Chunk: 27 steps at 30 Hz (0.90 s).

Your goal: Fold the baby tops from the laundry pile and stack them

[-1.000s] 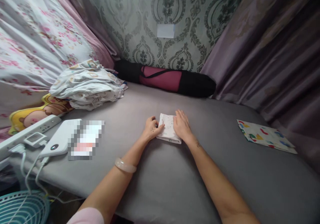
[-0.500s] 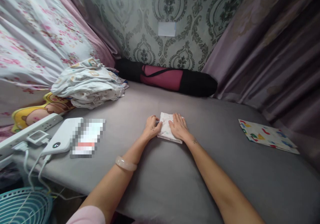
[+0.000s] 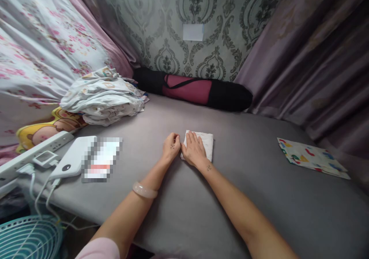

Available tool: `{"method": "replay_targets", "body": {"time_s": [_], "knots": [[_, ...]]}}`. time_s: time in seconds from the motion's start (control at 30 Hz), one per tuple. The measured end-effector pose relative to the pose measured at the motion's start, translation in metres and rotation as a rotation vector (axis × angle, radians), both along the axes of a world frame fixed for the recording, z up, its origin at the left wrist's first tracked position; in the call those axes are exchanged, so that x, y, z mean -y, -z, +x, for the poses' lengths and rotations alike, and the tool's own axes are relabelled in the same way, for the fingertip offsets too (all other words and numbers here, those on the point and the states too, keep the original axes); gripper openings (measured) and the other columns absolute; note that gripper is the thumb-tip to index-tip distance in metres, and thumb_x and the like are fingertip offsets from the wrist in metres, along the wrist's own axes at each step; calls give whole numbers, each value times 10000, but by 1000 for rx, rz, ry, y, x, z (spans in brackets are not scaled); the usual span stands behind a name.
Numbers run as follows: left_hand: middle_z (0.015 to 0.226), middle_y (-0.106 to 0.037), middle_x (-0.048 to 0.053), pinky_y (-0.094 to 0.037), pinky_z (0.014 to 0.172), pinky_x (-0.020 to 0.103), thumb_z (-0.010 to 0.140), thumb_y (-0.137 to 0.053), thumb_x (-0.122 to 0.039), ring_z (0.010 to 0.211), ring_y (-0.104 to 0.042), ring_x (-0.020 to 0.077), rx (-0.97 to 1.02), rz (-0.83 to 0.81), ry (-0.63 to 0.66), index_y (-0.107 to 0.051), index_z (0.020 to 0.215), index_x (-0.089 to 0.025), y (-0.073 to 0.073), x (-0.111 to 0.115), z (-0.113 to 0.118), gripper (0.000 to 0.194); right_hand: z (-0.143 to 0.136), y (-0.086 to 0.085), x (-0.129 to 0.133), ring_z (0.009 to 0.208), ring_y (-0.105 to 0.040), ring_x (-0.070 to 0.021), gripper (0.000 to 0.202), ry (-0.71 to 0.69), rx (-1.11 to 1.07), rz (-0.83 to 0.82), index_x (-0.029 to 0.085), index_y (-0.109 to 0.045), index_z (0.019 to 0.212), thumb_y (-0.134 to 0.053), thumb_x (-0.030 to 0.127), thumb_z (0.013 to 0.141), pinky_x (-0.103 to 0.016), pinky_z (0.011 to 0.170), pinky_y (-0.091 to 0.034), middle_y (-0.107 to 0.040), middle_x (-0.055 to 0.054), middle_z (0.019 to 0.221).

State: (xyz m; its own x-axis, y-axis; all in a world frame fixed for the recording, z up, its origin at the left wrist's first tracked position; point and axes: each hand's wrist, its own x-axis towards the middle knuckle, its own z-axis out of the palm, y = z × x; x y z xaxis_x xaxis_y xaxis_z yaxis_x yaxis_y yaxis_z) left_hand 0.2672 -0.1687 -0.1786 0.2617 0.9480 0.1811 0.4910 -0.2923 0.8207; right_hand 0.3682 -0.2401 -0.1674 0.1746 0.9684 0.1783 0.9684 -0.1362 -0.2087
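A small folded white cloth [image 3: 208,140] lies flat on the grey bed sheet in front of me. My right hand [image 3: 194,149] rests palm down across its left part, fingers stretched out and covering much of it. Just beyond the cloth's left edge is my left hand [image 3: 171,147], its fingers curled with thumb and fingertips together. Whether anything is pinched there is hidden.
To the left lie a crumpled pile of clothes [image 3: 102,97], a yellow cushion [image 3: 37,134], a power strip [image 3: 34,153], a white power bank [image 3: 76,159] and a blurred-out phone [image 3: 102,159]. A black and pink bag [image 3: 187,89] lies along the wall; a folded patterned cloth [image 3: 314,159] is at right.
My right hand has slid left across the folded cloth, uncovering its right side. My left hand has drawn slightly left off the cloth's edge, and its fingers have closed together.
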Motion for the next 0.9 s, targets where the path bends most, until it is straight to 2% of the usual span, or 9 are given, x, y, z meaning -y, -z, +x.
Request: {"method": "replay_targets", "body": {"time_s": [0.13, 0.23, 0.33, 0.43, 0.53, 0.7, 0.8, 0.9], "knots": [[870, -701, 69, -456, 737, 278, 906, -441, -241, 800, -638, 178, -138, 20, 26, -636, 952, -173, -3, 7, 2, 212, 3, 3, 0, 1432, -220, -283, 592, -5, -25, 11, 39, -326, 1466, -306, 342, 958, -464, 1155, -134, -275, -170, 1544], [893, -708, 89, -449, 732, 282, 915, -424, -252, 828, -644, 195, -252, 41, 46, -647, 936, -180, -8, 8, 4, 236, 9, -3, 2, 1437, -219, -248, 566, -45, -133, -2, 49, -346, 1459, -265, 312, 964, -441, 1167, -131, -283, -152, 1545], [889, -714, 115, -446, 718, 288, 918, -418, -282, 826, -650, 214, -351, 13, 79, -661, 883, -165, -17, 6, 7, 272, 20, -11, 8, 1417, -276, -192, 552, -70, -265, 7, 48, -387, 1435, -202, 282, 970, -356, 1161, -188, -346, -142, 1520], [882, -722, 135, -445, 712, 285, 900, -465, -372, 840, -660, 233, -412, -41, 131, -673, 850, -147, -24, 3, 13, 310, 35, -14, 23, 1422, -264, -215, 553, -19, -226, 76, 34, -399, 1425, -227, 292, 967, -367, 1168, -164, -353, -158, 1513], [876, -724, 156, -444, 695, 281, 876, -486, -460, 857, -670, 252, -484, -97, 158, -679, 846, -131, -26, 2, 20, 382, 49, -8, 40, 1448, -177, -267, 582, 48, -125, 103, 27, -344, 1455, -274, 333, 965, -448, 1175, -96, -264, -169, 1549], [895, -716, 165, -435, 665, 280, 861, -489, -485, 872, -668, 260, -565, -99, 127, -665, 910, -119, -25, 4, 28, 409, 58, 11, 51, 1447, -170, -295, 620, 65, -165, 28, -4, -338, 1452, -301, 369, 959, -465, 1161, -164, -238, -192, 1551], [795, -701, 127, -407, 617, 264, 839, -530, -453, 790, -656, 231, -559, -93, 142, -655, 826, -128, -27, 5, 28, 348, 61, 15, 50, 1445, -184, -285, 610, 52, -252, 90, 22, -369, 1443, -297, 384, 957, -454, 1163, -171, -267, -175, 1546], [549, -583, 41, -347, 521, 243, 808, -573, -458, 578, -581, 169, -482, -228, 188, -590, 636, -153, -31, 2, 27, 351, 69, 13, 47, 1405, -303, -256, 613, 108, -424, 256, 33, -440, 1394, -222, 414, 965, -413, 1149, -229, -385, -186, 1487]]}}
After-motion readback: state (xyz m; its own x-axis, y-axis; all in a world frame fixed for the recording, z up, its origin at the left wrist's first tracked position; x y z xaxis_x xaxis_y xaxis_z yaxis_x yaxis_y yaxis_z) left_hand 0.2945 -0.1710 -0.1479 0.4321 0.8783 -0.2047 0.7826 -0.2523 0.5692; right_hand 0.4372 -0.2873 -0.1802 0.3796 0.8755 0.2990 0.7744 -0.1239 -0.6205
